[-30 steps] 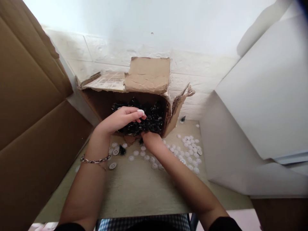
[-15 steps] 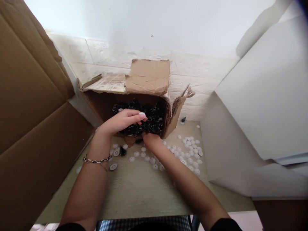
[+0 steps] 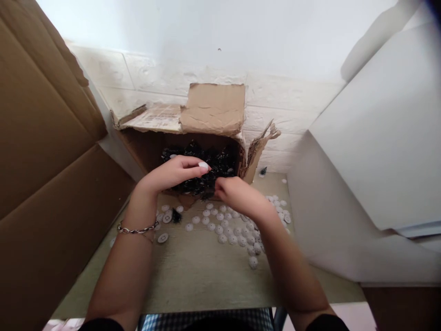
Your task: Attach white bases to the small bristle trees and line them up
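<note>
My left hand (image 3: 177,174) is closed in a pinch in front of the open cardboard box (image 3: 138,149), with a small white round disc (image 3: 203,164) at thumb and fingertips. To its right and a little lower, my right hand (image 3: 234,191) is curled at the box's front edge, fingertips pressed together. A dark bristly piece (image 3: 206,196) shows beside those fingertips; whether they grip it is hidden. Behind both hands, the box holds a heap of small dark-green, tree-like pieces (image 3: 195,149) with pale specks.
White domed discs (image 3: 237,231) lie scattered on the table (image 3: 193,276), mostly at the right. Single small trees are at the left (image 3: 177,216) and back right (image 3: 263,171). A large brown cardboard panel (image 3: 44,184) stands left, white panels (image 3: 372,138) right, a wall behind.
My right hand has come up and to the right from low at the box's front edge, its forearm uncovering more white discs. My left hand stays nearly still with its disc.
</note>
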### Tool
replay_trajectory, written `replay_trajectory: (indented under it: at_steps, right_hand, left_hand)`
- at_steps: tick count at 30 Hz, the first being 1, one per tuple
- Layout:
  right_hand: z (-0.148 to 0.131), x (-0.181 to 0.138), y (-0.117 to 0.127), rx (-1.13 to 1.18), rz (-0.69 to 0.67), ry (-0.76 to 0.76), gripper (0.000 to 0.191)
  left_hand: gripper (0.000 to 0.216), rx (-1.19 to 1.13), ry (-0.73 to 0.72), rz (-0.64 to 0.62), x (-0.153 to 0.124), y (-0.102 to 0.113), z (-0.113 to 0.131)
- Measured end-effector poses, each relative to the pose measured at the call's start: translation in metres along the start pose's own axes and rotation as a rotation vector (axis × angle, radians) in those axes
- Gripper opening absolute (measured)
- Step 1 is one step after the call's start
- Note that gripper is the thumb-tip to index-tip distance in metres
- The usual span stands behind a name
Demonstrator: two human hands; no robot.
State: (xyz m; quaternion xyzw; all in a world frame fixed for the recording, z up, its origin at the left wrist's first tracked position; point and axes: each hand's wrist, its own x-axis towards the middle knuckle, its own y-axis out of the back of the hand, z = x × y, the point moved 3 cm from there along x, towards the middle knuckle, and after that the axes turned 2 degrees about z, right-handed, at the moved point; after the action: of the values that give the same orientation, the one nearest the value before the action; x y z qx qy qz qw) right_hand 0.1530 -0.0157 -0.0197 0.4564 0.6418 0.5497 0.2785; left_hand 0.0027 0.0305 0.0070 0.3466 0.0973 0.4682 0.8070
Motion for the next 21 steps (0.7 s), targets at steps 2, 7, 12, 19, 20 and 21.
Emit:
replay_trajectory:
  at_steps: [2,7,12,19,20,21]
  right_hand:
    - [0.002,-0.013,0.023,0.060,0.081,0.008,0.015]
    - [0.007,-0.034,0.066,0.112,0.454,-0.021,0.013]
    - [0.009,-0.032,0.070,0.078,0.726,-0.030,0.014]
    - [0.010,-0.024,0.062,0.059,0.681,0.013,0.016]
    - [0.011,-0.024,0.062,0.058,0.678,0.014,0.016]
    - [0.011,-0.024,0.062,0.058,0.676,0.016,0.016]
  left_hand:
    - [0.037,0.066,-0.008,0.009,0.000,0.000,0.002]
    - [0.040,0.172,-0.006,0.080,-0.002,0.001,0.009]
    - [0.041,0.197,0.007,0.226,-0.002,0.003,0.010]
    - [0.040,0.260,-0.059,0.344,-0.003,0.000,0.018]
    - [0.040,0.265,-0.066,0.344,-0.003,-0.001,0.019]
    - [0.039,0.269,-0.071,0.339,-0.002,-0.002,0.020]
